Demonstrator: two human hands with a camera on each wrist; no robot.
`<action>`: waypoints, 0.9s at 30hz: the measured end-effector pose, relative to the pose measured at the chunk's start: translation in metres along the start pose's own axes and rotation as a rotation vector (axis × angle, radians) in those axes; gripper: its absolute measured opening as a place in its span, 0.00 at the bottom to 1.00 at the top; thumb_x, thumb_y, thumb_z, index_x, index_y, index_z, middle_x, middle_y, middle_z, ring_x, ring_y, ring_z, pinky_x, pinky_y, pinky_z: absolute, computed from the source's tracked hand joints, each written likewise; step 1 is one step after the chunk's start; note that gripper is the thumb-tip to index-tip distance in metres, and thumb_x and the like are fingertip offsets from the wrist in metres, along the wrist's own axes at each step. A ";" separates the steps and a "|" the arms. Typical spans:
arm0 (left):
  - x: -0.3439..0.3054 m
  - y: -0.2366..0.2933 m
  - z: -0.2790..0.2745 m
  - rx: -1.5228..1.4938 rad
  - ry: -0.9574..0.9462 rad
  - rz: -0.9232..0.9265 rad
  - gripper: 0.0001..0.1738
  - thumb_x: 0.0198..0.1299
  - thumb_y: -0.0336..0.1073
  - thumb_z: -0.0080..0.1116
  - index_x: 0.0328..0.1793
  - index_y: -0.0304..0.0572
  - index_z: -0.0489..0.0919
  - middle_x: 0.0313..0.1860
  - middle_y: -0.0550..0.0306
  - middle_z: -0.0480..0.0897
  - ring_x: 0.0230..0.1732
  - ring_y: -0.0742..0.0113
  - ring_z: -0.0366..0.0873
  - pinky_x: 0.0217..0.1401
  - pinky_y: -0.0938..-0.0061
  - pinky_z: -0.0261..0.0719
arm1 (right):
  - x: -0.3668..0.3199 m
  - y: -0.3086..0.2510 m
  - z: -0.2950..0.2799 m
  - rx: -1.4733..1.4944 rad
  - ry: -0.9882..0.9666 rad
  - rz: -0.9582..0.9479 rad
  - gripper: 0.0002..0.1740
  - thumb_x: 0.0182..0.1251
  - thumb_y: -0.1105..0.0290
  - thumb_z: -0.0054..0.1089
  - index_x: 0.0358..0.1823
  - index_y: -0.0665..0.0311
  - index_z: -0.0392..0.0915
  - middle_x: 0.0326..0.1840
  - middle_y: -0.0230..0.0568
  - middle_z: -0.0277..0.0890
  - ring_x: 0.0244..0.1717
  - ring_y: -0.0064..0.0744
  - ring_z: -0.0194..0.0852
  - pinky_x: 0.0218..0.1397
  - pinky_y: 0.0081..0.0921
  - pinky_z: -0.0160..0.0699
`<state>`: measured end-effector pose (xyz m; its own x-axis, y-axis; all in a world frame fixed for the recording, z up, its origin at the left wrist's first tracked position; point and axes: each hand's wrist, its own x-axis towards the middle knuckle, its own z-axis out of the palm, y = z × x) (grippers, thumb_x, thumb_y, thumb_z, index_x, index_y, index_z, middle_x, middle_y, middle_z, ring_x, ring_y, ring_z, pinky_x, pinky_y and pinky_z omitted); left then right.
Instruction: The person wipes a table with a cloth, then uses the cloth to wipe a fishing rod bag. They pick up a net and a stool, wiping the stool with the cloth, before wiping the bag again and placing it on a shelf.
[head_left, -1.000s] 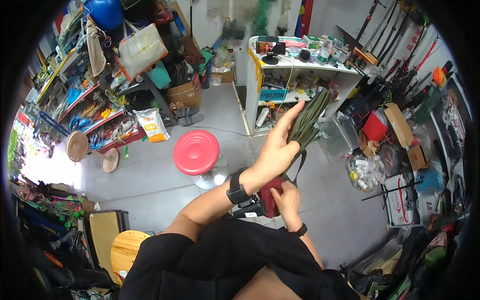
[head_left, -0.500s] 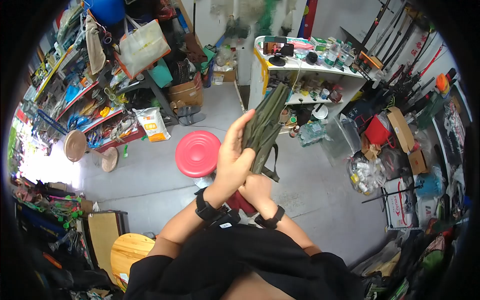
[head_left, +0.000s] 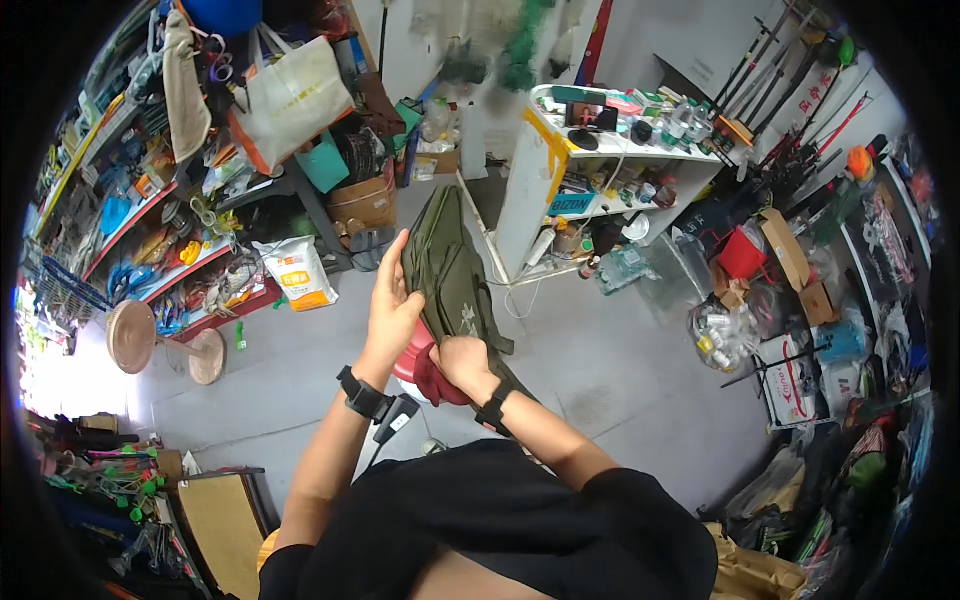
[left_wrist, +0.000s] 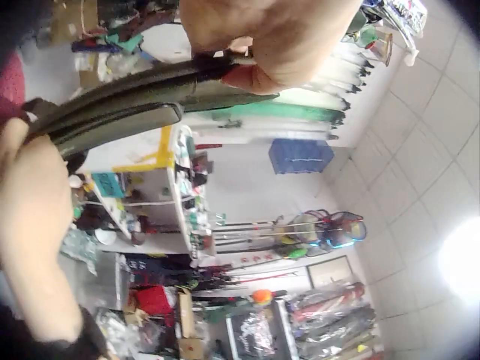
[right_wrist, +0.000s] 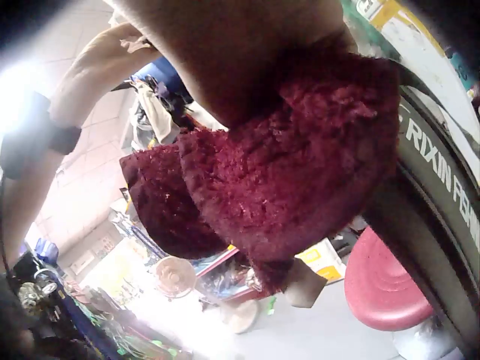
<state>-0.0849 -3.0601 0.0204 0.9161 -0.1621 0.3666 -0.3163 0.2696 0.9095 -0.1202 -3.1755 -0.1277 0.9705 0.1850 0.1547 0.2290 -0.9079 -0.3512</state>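
Observation:
A long olive-green bag [head_left: 447,265] is held upright, its broad face towards the head view. At its left edge my left hand [head_left: 388,320] grips it, thumb on the near side and fingers stretched along the edge; the left wrist view shows that hand [left_wrist: 270,37] pinching the bag [left_wrist: 142,97]. Lower down, my right hand [head_left: 466,365] holds a dark red cloth [head_left: 432,382] against the bag. The fluffy cloth [right_wrist: 292,165] hangs below my right hand [right_wrist: 232,45] in the right wrist view, beside white lettering on the bag [right_wrist: 442,187]; the right fingertips are hidden.
Behind the bag stands a red round stool [head_left: 408,362]. A white shelf unit [head_left: 527,190] with bottles and a phone is ahead on the right. Crowded racks [head_left: 150,270] line the left; a clear bag of cans [head_left: 725,338] and boxes lie at the right.
Both hands and the bag have moved left across the head view. The bag has turned from a narrow side to its broad face, and my right hand is now over its lower part.

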 end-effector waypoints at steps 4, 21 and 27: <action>-0.005 -0.011 -0.087 0.218 -0.030 -0.116 0.49 0.49 0.13 0.42 0.78 0.50 0.41 0.74 0.46 0.55 0.75 0.57 0.52 0.72 0.66 0.53 | 0.036 -0.035 0.060 0.026 -0.087 0.009 0.19 0.60 0.60 0.48 0.21 0.64 0.81 0.22 0.50 0.79 0.27 0.47 0.80 0.31 0.39 0.77; -0.118 0.040 -0.413 0.331 0.394 -0.584 0.32 0.59 0.17 0.43 0.71 0.37 0.57 0.50 0.44 0.80 0.50 0.60 0.79 0.57 0.70 0.74 | 0.112 -0.074 0.204 -0.263 -0.520 0.121 0.18 0.58 0.60 0.46 0.27 0.60 0.85 0.31 0.46 0.82 0.35 0.47 0.82 0.38 0.41 0.79; -0.147 0.087 -0.542 0.354 0.575 -0.643 0.27 0.59 0.18 0.45 0.67 0.35 0.63 0.47 0.46 0.81 0.47 0.63 0.80 0.52 0.72 0.76 | 0.168 -0.175 0.223 -0.281 -0.772 0.044 0.21 0.57 0.56 0.46 0.32 0.63 0.84 0.36 0.50 0.81 0.40 0.50 0.81 0.43 0.43 0.78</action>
<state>-0.1138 -2.4984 -0.0601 0.8926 0.3405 -0.2955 0.3242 -0.0291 0.9455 0.0201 -2.9017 -0.2465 0.7801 0.2611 -0.5686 0.2618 -0.9616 -0.0824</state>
